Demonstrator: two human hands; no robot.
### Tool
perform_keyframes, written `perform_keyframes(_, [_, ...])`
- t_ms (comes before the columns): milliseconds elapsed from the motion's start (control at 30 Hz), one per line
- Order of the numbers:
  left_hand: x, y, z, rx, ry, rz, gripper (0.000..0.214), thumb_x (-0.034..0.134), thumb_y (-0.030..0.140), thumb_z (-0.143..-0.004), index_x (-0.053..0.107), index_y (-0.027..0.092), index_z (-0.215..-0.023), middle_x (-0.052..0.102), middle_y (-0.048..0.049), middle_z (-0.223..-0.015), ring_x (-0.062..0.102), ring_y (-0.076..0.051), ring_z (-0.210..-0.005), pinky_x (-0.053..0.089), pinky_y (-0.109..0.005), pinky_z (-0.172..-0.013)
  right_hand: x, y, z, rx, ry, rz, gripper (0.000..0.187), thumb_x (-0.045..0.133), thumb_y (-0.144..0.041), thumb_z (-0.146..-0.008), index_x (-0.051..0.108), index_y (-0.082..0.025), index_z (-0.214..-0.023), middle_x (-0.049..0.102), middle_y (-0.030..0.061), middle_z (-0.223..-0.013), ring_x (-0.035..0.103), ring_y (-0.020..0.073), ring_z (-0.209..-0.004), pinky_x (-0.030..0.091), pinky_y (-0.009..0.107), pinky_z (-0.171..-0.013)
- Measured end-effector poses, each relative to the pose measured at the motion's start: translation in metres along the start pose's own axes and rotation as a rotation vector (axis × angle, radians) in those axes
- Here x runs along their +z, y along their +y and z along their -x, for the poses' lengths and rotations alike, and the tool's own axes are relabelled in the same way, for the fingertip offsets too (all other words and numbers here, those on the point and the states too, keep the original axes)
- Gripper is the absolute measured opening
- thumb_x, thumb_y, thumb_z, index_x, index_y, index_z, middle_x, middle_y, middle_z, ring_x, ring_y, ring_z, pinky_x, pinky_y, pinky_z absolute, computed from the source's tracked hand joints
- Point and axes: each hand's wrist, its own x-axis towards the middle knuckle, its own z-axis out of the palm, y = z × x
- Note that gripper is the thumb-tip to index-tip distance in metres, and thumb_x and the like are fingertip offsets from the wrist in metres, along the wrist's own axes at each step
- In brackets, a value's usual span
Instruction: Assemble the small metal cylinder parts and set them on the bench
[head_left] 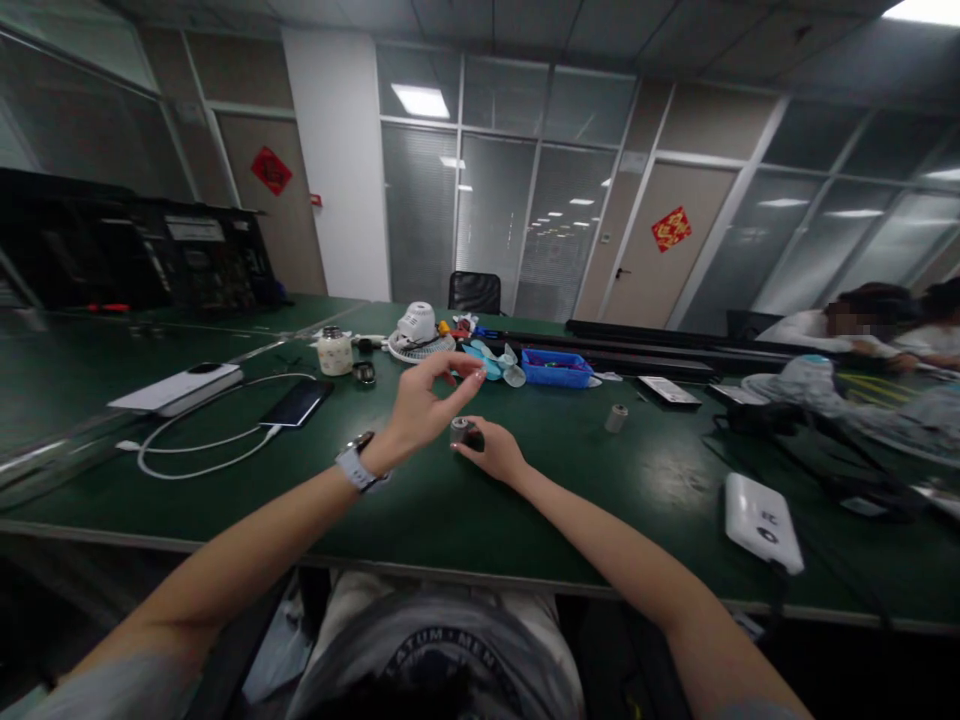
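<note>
My right hand [495, 452] rests low over the green table, its thumb and fingers closed around a small grey metallic cylinder [460, 430] that stands upright. Above and to the left, my left hand [431, 400] is raised, wearing a watch [361, 462] at the wrist. Its thumb and index finger come together at the tips in a pinch; anything between them is too small to make out. A second small grey cylinder [616, 418] stands on the table to the right of my right hand.
Behind my hands lie a blue basket [556, 368], light-blue fan blades [491, 362] and a white fan [417, 330]. To the left are a jar [334, 352], a phone [296, 402] and a white cable. A white power bank [762, 520] lies right. Other people sit at far right.
</note>
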Motion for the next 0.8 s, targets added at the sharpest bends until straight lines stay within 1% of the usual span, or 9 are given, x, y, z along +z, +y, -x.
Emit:
perform_keyframes(67, [0.010, -0.014, 0.007, -0.051, -0.066, -0.028, 0.030, 0.060, 0.042, -0.084, 0.066, 0.020, -0.102, 0.068, -0.0051, -0.101, 0.061, -0.019, -0.095, 0.049, -0.033, -0.084, 0.000, 0.001, 0.000, 0.014, -0.015, 0.030, 0.040, 0.062, -0.048, -0.082, 0.060, -0.021, -0.112, 0.068, 0.0046, -0.094, 0.063, 0.0187, -0.087, 0.045, 0.029, -0.078])
perform_keyframes(133, [0.021, -0.032, 0.018, -0.134, -0.130, -0.040, 0.031, 0.062, 0.043, -0.081, 0.066, 0.019, -0.101, 0.068, -0.0061, -0.100, 0.061, -0.020, -0.095, 0.048, -0.034, -0.084, 0.001, 0.002, 0.000, 0.014, -0.029, 0.056, 0.035, 0.061, -0.048, -0.083, 0.063, -0.021, -0.105, 0.068, 0.0056, -0.094, 0.063, 0.0193, -0.087, 0.045, 0.030, -0.077])
perform_keyframes(200, [0.029, -0.049, 0.028, -0.171, -0.230, 0.007, 0.035, 0.064, 0.044, -0.079, 0.066, 0.019, -0.103, 0.068, -0.0067, -0.100, 0.062, -0.020, -0.092, 0.049, -0.033, -0.082, 0.001, 0.001, 0.000, 0.005, -0.017, 0.075, 0.034, 0.062, -0.045, -0.083, 0.064, -0.020, -0.106, 0.068, 0.0063, -0.096, 0.062, 0.0201, -0.089, 0.045, 0.031, -0.080])
perform_keyframes(267, [0.033, -0.059, 0.036, -0.211, -0.270, 0.072, 0.037, 0.064, 0.046, -0.078, 0.066, 0.019, -0.103, 0.068, -0.0069, -0.100, 0.063, -0.020, -0.091, 0.050, -0.032, -0.081, 0.001, 0.000, -0.001, 0.000, -0.004, 0.092, 0.035, 0.062, -0.043, -0.083, 0.063, -0.020, -0.109, 0.068, 0.0069, -0.098, 0.062, 0.0210, -0.091, 0.045, 0.032, -0.081])
perform_keyframes(400, [0.035, -0.066, 0.038, -0.345, -0.242, 0.149, 0.041, 0.064, 0.050, -0.077, 0.066, 0.018, -0.101, 0.070, -0.0073, -0.098, 0.065, -0.019, -0.085, 0.052, -0.032, -0.076, -0.002, -0.003, 0.000, -0.003, -0.023, 0.102, 0.035, 0.060, -0.044, -0.084, 0.063, -0.019, -0.108, 0.067, 0.0074, -0.097, 0.061, 0.0217, -0.088, 0.046, 0.033, -0.078])
perform_keyframes(500, [0.034, -0.070, 0.036, -0.413, -0.255, 0.232, 0.040, 0.065, 0.051, -0.076, 0.065, 0.017, -0.097, 0.072, -0.0070, -0.092, 0.067, -0.020, -0.083, 0.052, -0.032, -0.076, -0.004, -0.006, 0.001, 0.003, -0.028, 0.090, 0.033, 0.060, -0.044, -0.084, 0.063, -0.019, -0.104, 0.067, 0.0066, -0.096, 0.061, 0.0218, -0.088, 0.047, 0.033, -0.077])
perform_keyframes(567, [0.033, -0.074, 0.035, -0.449, -0.274, 0.280, 0.039, 0.063, 0.052, -0.077, 0.067, 0.016, -0.091, 0.072, -0.0070, -0.086, 0.067, -0.020, -0.078, 0.053, -0.031, -0.072, -0.005, -0.007, 0.001, 0.005, -0.025, 0.074, 0.030, 0.060, -0.043, -0.084, 0.063, -0.020, -0.103, 0.067, 0.0060, -0.097, 0.061, 0.0218, -0.089, 0.047, 0.033, -0.078])
perform_keyframes(667, [0.030, -0.079, 0.033, -0.442, -0.287, 0.287, 0.038, 0.066, 0.051, -0.075, 0.068, 0.014, -0.085, 0.073, -0.0082, -0.084, 0.068, -0.021, -0.078, 0.052, -0.031, -0.072, -0.006, -0.009, 0.002, 0.013, -0.017, 0.061, 0.029, 0.060, -0.040, -0.083, 0.063, -0.021, -0.104, 0.067, 0.0054, -0.098, 0.061, 0.0219, -0.090, 0.047, 0.033, -0.079])
perform_keyframes(800, [0.026, -0.078, 0.032, -0.430, -0.300, 0.308, 0.039, 0.067, 0.051, -0.074, 0.070, 0.014, -0.085, 0.074, -0.0087, -0.085, 0.069, -0.022, -0.081, 0.053, -0.032, -0.075, -0.008, -0.013, 0.003, 0.029, -0.016, 0.057, 0.029, 0.059, -0.041, -0.083, 0.063, -0.022, -0.105, 0.067, 0.0049, -0.099, 0.062, 0.0221, -0.091, 0.047, 0.033, -0.080])
